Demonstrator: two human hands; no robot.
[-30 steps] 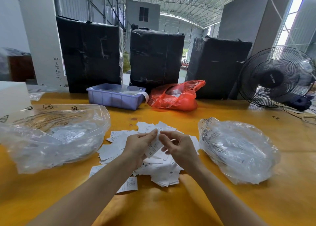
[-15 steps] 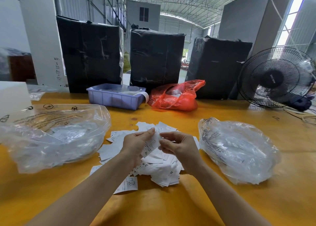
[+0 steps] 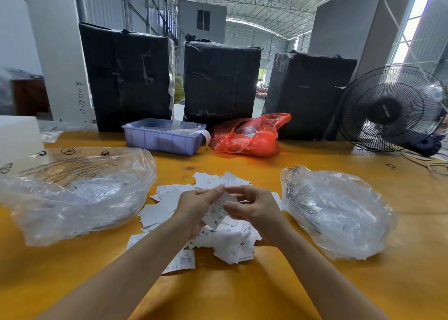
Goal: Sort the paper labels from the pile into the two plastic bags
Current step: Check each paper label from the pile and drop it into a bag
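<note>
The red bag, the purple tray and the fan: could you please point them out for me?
red bag (image 3: 247, 137), head view, its crumpled front.
purple tray (image 3: 161, 141), head view, its front wall.
fan (image 3: 388, 108), head view, its dark hub.

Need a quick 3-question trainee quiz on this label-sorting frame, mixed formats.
1. True or false: the red plastic bag lies right of the lilac plastic tray.
2. Both hands hold a white paper label. Its printed size? A) XL B) XS C) M
3. Fill in: the black fan stands at the yellow table's far ____ corner.

Key: 1 true; 2 A; 3 right.
</note>
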